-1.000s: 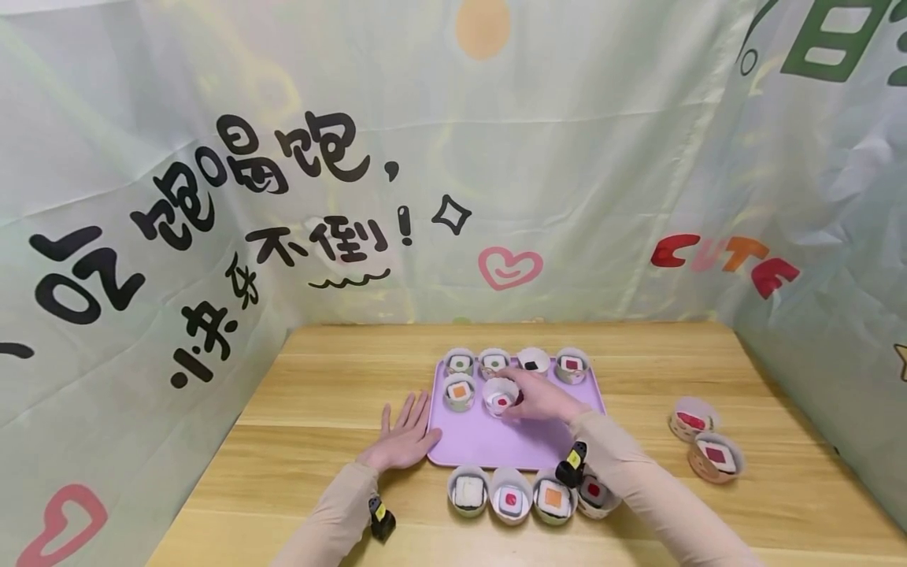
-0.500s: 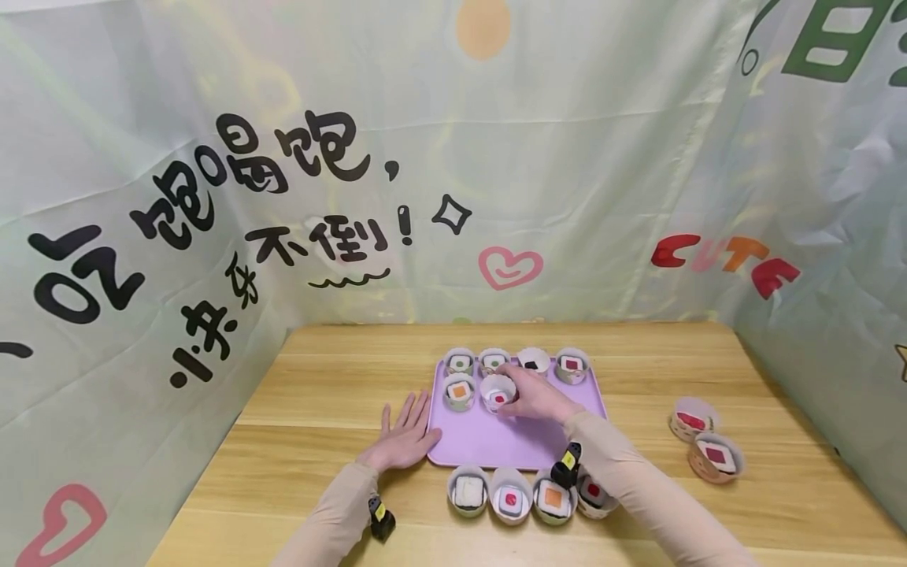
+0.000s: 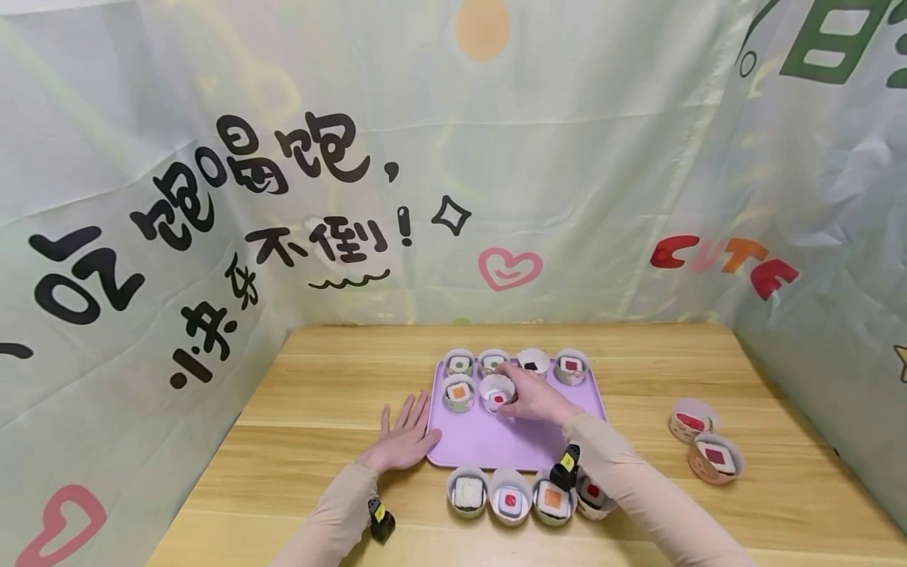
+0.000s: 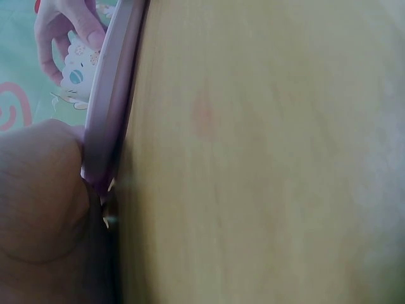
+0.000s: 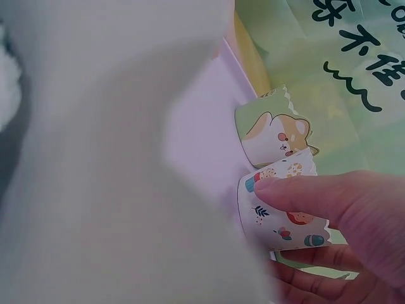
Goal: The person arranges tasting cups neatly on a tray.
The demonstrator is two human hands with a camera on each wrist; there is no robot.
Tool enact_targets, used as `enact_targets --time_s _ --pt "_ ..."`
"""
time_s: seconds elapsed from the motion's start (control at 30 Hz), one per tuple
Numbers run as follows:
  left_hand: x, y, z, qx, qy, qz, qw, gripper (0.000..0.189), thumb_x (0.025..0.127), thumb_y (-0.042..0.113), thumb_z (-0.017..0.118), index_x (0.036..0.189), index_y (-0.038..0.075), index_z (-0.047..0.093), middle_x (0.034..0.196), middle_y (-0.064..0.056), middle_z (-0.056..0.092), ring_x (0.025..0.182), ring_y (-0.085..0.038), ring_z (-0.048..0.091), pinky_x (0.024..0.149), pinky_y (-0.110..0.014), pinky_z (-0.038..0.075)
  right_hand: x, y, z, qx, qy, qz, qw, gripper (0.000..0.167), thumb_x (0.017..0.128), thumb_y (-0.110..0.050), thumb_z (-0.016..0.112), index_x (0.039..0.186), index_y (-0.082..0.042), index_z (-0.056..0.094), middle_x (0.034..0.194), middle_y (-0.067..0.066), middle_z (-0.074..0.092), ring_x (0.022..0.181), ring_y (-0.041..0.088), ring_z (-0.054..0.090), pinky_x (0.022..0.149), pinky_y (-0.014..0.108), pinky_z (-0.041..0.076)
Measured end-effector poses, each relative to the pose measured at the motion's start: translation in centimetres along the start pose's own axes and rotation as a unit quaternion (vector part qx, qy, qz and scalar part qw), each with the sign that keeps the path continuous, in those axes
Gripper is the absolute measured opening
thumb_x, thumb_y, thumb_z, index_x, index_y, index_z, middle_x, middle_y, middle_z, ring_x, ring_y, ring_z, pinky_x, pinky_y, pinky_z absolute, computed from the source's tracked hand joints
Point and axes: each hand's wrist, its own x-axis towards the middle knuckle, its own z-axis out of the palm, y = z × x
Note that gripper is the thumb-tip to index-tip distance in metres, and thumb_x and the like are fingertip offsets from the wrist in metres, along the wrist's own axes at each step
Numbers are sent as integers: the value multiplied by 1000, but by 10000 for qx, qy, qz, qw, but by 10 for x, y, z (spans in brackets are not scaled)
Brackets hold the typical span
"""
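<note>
The bare right hand [image 3: 534, 394] is pinching a white, cupcake-printed paper cup [image 5: 275, 223] with a scalloped rim, thumb on one side and fingers on the other; the cup is apparently resting on the rectangular lilac tray [image 3: 489, 445], second row from the far edge, slightly left of the middle. It is probably weighing little, its thin wall giving under pressure, so the lower sides are offering a safer hold than the rim (the small white block with a red centre [image 3: 499, 400] inside is perhaps sitting loose). A green, dog-printed paper cup [image 5: 275, 130] is standing just beside it on the left, leaving little play; bare lilac surface is stretching toward the tray's near edge. Beyond that edge, a row of four patterned paper cups [image 3: 511, 501] is standing on the wooden worktop [image 3: 340, 370]. The left hand [image 3: 400, 441], fingers spread, is lying with its thumb against the tray's left edge, grasping nothing.
</note>
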Motion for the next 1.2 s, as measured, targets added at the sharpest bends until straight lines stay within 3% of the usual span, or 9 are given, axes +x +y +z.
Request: enact_targets --time_s 1.0,1.2 --pt "-4 4 -2 -74 10 4 10000 72 106 51 32 162 10 12 172 -3 2 160 -28 -1 123 -63 -13 0 -1 4 -38 70 18 10000 70 77 -14 86 136 -2 51 128 18 66 114 34 65 101 49 53" --pt "-3 3 -1 -67 49 3 10000 72 106 51 32 162 10 13 172 -3 2 160 -28 -1 123 -64 -13 -1 0 2 -17 73 -57 10000 72 76 -13 85 137 -1 50 127 20 66 100 27 68 96 48 55"
